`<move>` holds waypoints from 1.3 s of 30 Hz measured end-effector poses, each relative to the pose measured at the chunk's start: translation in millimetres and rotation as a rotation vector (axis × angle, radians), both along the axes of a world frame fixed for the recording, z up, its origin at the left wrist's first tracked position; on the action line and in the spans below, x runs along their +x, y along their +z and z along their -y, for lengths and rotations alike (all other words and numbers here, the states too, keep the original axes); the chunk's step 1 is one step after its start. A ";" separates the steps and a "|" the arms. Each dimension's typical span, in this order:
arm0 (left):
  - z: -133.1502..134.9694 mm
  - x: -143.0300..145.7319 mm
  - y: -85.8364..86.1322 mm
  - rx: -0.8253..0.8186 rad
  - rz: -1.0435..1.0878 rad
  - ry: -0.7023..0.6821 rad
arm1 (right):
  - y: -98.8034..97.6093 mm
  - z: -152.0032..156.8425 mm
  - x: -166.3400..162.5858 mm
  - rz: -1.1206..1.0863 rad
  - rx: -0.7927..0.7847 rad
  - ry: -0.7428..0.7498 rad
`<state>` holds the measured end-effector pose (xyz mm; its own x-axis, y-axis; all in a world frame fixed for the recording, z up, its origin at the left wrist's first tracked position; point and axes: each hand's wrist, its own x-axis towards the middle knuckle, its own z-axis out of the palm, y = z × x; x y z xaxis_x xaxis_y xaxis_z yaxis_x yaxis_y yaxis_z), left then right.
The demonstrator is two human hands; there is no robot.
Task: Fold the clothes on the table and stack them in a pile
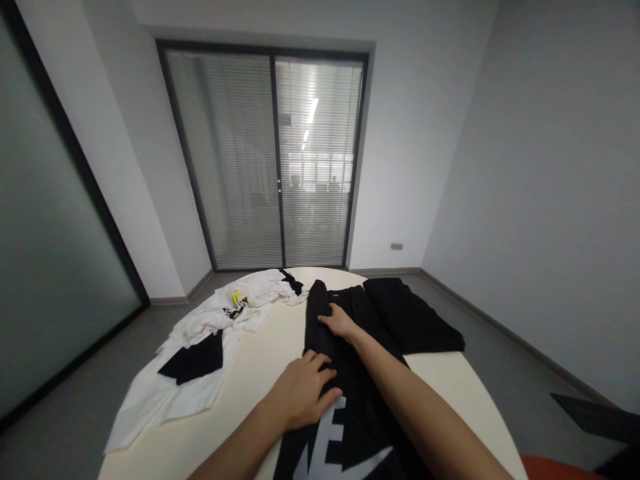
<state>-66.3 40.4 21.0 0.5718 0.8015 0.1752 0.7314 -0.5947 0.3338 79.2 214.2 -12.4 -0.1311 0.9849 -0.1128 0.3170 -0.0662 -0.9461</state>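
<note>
Left hand [303,395] and right hand [341,323] lie flat, grip released, on a black printed garment [363,400] stretched along the round surface [260,373]. Uneven pushing could bunch the fabric (or drag it off the near edge).

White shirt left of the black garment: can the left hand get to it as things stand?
Probably yes. The left hand rests flat on the black garment, holding nothing, and only bare table lies between it and the white shirt.
</note>
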 end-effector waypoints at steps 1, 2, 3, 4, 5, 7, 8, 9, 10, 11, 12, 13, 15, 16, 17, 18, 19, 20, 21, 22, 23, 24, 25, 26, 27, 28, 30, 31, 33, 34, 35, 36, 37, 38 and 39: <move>1.7 2.0 1.4 -0.004 -0.020 0.032 | -1.8 0.8 -0.7 0.010 0.010 0.002; 2.9 3.7 2.0 -0.007 -0.037 0.071 | -3.3 1.4 -1.7 0.016 0.019 0.006; 3.7 5.0 1.8 -0.008 -0.052 0.114 | -4.5 1.8 -2.9 0.017 0.029 0.012; 3.9 5.9 1.2 -0.011 -0.064 0.159 | -5.1 2.1 -3.9 0.014 0.041 0.019; 3.7 6.3 0.2 -0.014 -0.075 0.197 | -5.3 2.1 -4.7 0.009 0.052 0.026; 2.0 5.8 -1.4 -0.025 -0.091 0.248 | -4.8 1.7 -4.6 0.002 0.079 0.029; 0.7 4.9 -1.8 -0.032 -0.099 0.267 | -4.5 1.3 -3.5 0.014 0.103 0.024; -0.7 3.6 -2.1 -0.038 -0.111 0.282 | -4.4 0.8 -1.6 0.037 0.129 0.020; -2.2 1.9 -2.2 -0.038 -0.125 0.300 | -4.7 0.4 1.1 0.067 0.150 0.025; -3.6 0.2 -2.5 -0.032 -0.137 0.322 | -5.4 0.1 4.2 0.098 0.165 0.040; -4.7 -1.5 -3.0 -0.018 -0.142 0.352 | -6.4 -0.2 7.6 0.129 0.173 0.061; -5.5 -3.0 -3.8 0.000 -0.138 0.389 | -7.7 -0.3 11.1 0.150 0.172 0.082; -5.9 -4.8 -6.1 0.030 -0.120 0.478 | -10.2 -0.4 17.4 0.164 0.158 0.100; -5.4 -5.0 -7.2 0.038 -0.117 0.519 | -11.0 -0.6 19.7 0.166 0.155 0.086; -4.6 -4.7 -8.0 0.040 -0.125 0.549 | -11.4 -1.0 21.1 0.166 0.149 0.061; -3.4 -4.1 -8.2 0.040 -0.143 0.569 | -11.3 -1.6 21.7 0.165 0.140 0.034; -2.0 -3.1 -7.8 0.040 -0.169 0.577 | -10.7 -2.4 21.2 0.164 0.130 0.004; -0.5 -2.1 -6.7 0.041 -0.196 0.579 | -10.0 -3.5 19.7 0.162 0.123 -0.024; 0.9 -1.0 -4.7 0.037 -0.220 0.577 | -9.1 -4.8 17.3 0.159 0.119 -0.048; 2.1 -0.1 -1.9 0.028 -0.242 0.574 | -8.4 -6.1 14.1 0.154 0.118 -0.064; 3.0 0.5 1.6 0.016 -0.258 0.571 | -7.7 -7.5 10.3 0.147 0.120 -0.074; 3.5 0.9 5.5 0.007 -0.268 0.566 | -7.2 -8.8 6.1 0.137 0.125 -0.077; 3.6 1.0 9.7 0.002 -0.270 0.565 | -6.8 -10.0 2.0 0.126 0.131 -0.075; 3.3 0.9 13.8 0.004 -0.264 0.571 | -6.3 -11.0 -1.9 0.113 0.137 -0.069; 2.7 0.7 17.4 0.014 -0.251 0.583 | -5.6 -11.8 -5.3 0.097 0.143 -0.063; 1.8 0.4 20.2 0.028 -0.229 0.600 | -4.8 -12.5 -7.8 0.079 0.152 -0.056; -0.3 -0.2 23.0 0.032 -0.142 0.601 | -2.4 -13.5 -9.9 0.047 0.174 -0.042; -1.3 -0.6 22.9 0.011 -0.075 0.567 | -1.1 -13.9 -9.3 0.036 0.188 -0.035; -2.6 -1.5 19.9 -0.070 0.074 0.405 | 1.2 -14.6 -5.6 0.029 0.216 -0.017; -2.9 -2.1 17.5 -0.116 0.132 0.291 | 1.9 -14.8 -3.0 0.035 0.225 -0.005; -3.0 -3.1 14.9 -0.147 0.166 0.178 | 2.2 -14.8 -0.1 0.045 0.229 0.007; -3.1 -4.2 12.3 -0.159 0.169 0.076 | 2.3 -14.5 2.8 0.061 0.229 0.019; -3.2 -5.6 9.9 -0.154 0.151 -0.013 | 2.2 -14.1 5.4 0.082 0.225 0.029; -3.4 -7.2 7.8 -0.136 0.123 -0.080 | 2.2 -13.4 7.8 0.106 0.222 0.037; -3.9 -8.9 6.0 -0.111 0.096 -0.122 | 2.3 -12.6 9.7 0.131 0.224 0.045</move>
<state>-75.2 44.3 27.0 0.6508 0.7447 0.1479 0.6176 -0.6326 0.4673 89.0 226.9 -10.1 -0.1736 0.9808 0.0884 0.4355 0.1570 -0.8864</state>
